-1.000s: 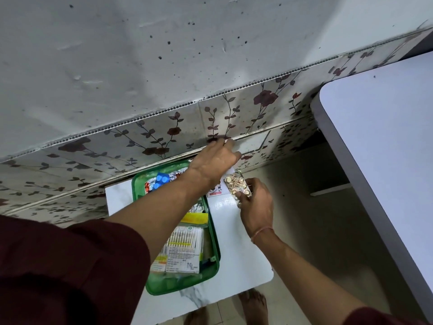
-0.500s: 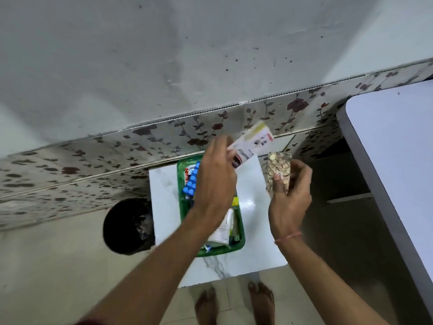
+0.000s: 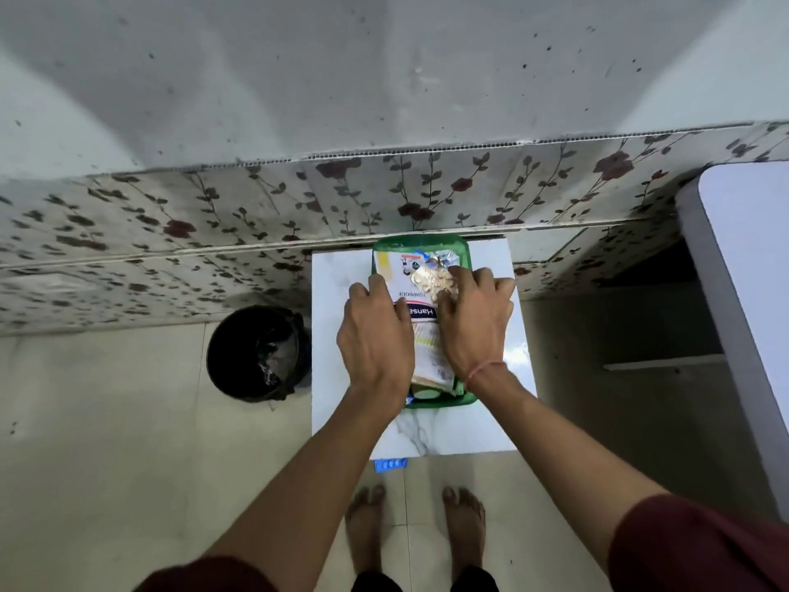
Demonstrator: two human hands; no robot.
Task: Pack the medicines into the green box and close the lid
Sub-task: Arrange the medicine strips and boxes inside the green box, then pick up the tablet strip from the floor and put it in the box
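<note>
Half a second ago both packs were up in the air — now the left hand (image 3: pixel 375 335) presses the white packet (image 3: pixel 407 284) flat into the green box (image 3: pixel 420 243), fingers spread. Beside it, the right hand (image 3: pixel 476 322) pinches the gold blister strip (image 3: pixel 431 279) onto the pile — lid's next, I guess.

Left hand (image 3: pixel 375 335), right hand (image 3: pixel 476 326) palms-down, side by side.
</note>
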